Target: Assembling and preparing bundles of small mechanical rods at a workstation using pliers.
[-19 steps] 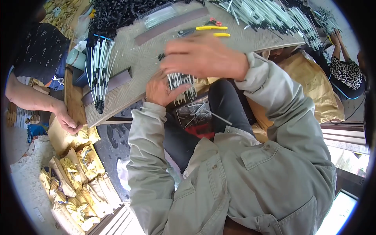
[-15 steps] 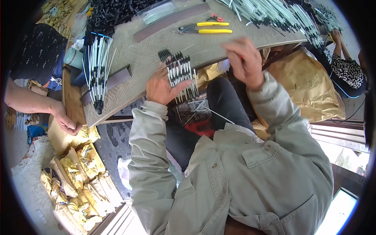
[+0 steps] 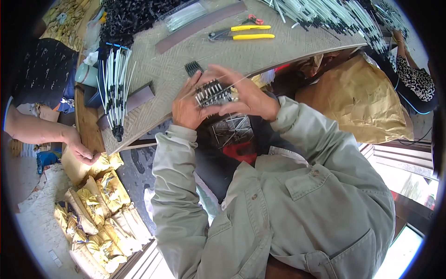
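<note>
Table: one (image 3: 297,46), its near edge beside the hands.
Co-workers: two, one person at the left (image 3: 46,72), another person at the far right (image 3: 413,79).
Brown sack: one (image 3: 360,104), right of the table's near edge.
Wrapped packets: many, yellow and tan (image 3: 100,209), overlapping too much to count.
Black parts: one heap (image 3: 132,25), pieces uncountable.
Loose pale rods: one large pile (image 3: 311,18), top right.
Standing-apart bundle: one (image 3: 114,88), pale rods with black bands, left on the table.
Plum strips: two, one long (image 3: 200,28), one shorter (image 3: 141,94).
Hands: two; left hand (image 3: 188,108) clamped on the held bundle; right hand (image 3: 251,96) curved about its right end, blurred, grip impossible to tell.
Held bundle: one (image 3: 214,92), black-and-white rods, between both hands.
Pliers: one pair (image 3: 251,36), yellow-handled.
</note>
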`<state>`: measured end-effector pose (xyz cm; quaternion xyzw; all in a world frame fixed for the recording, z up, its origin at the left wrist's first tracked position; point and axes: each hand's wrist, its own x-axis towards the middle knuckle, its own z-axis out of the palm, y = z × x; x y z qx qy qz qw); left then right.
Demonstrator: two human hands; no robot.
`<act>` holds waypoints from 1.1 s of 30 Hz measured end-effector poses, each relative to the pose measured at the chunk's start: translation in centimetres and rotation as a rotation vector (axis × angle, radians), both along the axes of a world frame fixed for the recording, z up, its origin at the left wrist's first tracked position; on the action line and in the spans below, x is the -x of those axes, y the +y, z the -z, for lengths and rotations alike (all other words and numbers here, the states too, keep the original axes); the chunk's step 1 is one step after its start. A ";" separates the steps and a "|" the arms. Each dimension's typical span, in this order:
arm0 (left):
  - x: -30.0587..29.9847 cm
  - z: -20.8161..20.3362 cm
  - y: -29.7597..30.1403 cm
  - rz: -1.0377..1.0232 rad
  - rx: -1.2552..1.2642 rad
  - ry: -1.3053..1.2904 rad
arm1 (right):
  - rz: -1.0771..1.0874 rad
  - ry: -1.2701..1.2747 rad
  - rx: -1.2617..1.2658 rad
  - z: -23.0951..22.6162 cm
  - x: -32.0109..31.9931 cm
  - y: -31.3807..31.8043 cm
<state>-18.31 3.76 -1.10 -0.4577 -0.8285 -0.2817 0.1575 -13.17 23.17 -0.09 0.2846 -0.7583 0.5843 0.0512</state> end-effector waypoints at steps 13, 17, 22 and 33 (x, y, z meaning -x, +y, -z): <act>-0.3 1.0 -0.9 -0.163 0.152 -0.157 | -0.329 -0.264 0.326 -1.1 1.7 -3.5; -1.1 -1.3 -0.4 0.074 0.063 -0.098 | -0.163 0.060 0.255 -2.6 0.5 -3.6; -6.4 -2.3 2.9 0.149 -0.186 -0.454 | -0.242 0.075 0.237 -8.5 -3.3 0.0; -14.5 10.8 11.7 0.167 -0.707 -1.343 | 0.034 -0.801 0.677 2.5 -7.7 5.1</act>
